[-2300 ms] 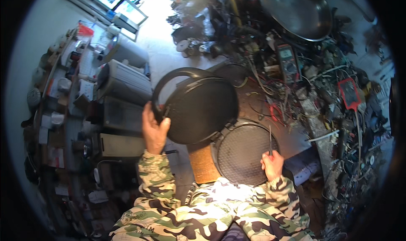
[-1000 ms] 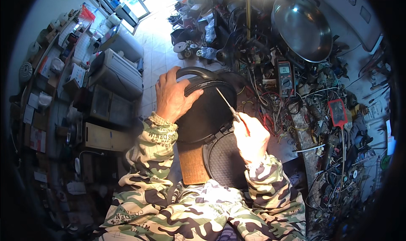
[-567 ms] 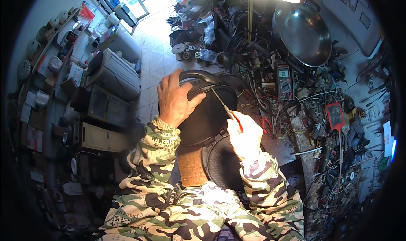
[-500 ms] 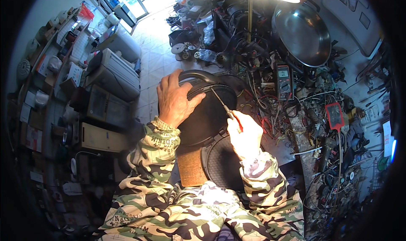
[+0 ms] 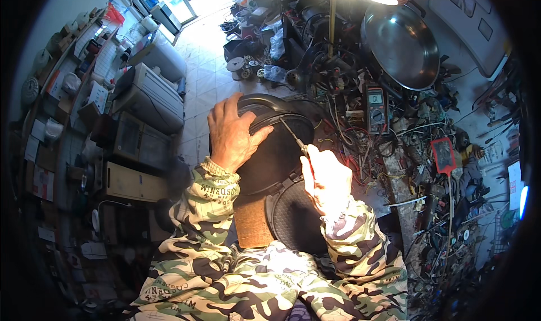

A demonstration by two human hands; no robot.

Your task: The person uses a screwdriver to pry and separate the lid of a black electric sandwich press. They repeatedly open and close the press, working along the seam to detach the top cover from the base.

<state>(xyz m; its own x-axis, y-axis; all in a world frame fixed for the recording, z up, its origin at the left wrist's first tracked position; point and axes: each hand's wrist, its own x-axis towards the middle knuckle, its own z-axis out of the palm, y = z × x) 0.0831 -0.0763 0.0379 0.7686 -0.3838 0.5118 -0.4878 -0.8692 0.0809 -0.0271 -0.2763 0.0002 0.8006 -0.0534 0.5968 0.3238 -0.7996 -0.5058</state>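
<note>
A round black electric griddle has its lid [image 5: 265, 160] raised on a hinge above the dimpled base [image 5: 287, 219]. My left hand [image 5: 231, 138] grips the lid's upper left edge beside the curved handle [image 5: 262, 101], fingers bent over the rim. My right hand [image 5: 324, 180] is closed round a screwdriver [image 5: 291, 130], whose thin shaft points up-left with its tip at the lid's rim below the handle; whether the tip sits on a screw I cannot tell. A worn wooden board [image 5: 251, 222] shows beside the base, just above my lap.
Cluttered wires, parts and a multimeter [image 5: 376, 110] lie to the right, with a red-framed tool [image 5: 443, 155] and large steel pan [image 5: 401, 48]. Shelves [image 5: 59, 141] and appliances [image 5: 152, 98] line the left. A tiled floor [image 5: 200, 70] leads to a bright doorway. Lamps hang top right.
Since the oldest frame, my left hand has moved up along the lid and my right hand has raised the screwdriver from over the base to the rim. The last half second shows only slight shifts.
</note>
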